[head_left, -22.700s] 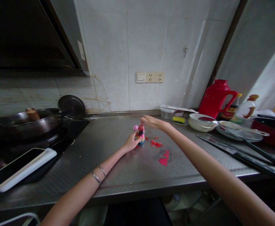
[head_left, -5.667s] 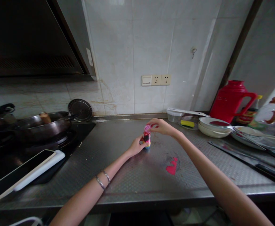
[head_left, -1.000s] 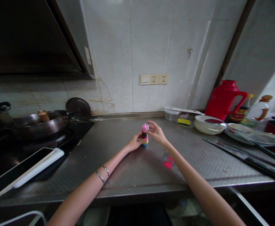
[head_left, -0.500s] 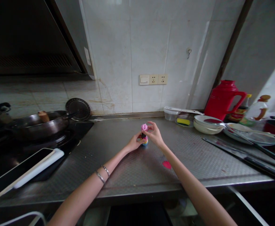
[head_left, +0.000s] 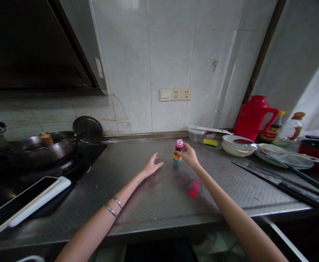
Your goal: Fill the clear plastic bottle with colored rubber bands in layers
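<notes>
My right hand (head_left: pixel 190 155) is closed around the side of a small, upright, colourful bottle-shaped thing (head_left: pixel 177 155). It has a pink swirled top, a red and dark middle, and a yellow and blue base. Whether its base touches the steel counter I cannot tell. Off to its left, my left hand (head_left: pixel 152 166) is open, fingers apart, holding nothing above the counter. Nearer to me, below the right wrist, lies a bright red piece (head_left: pixel 193 189) with what looks like clear film around it.
At left, a pan (head_left: pixel 43 147) sits on the stove near a phone with a white attachment (head_left: pixel 40 200). On the right are bowls (head_left: pixel 237 147), a yellow sponge (head_left: pixel 210 142), a red thermos jug (head_left: pixel 253 118) and a long dark-handled knife (head_left: pixel 293 189). The steel counter (head_left: pixel 137 207) spans the middle.
My left hand has let go of the colourful thing and drawn away to the left, opening. My right hand has carried the thing to the right. The view has shifted slightly.
</notes>
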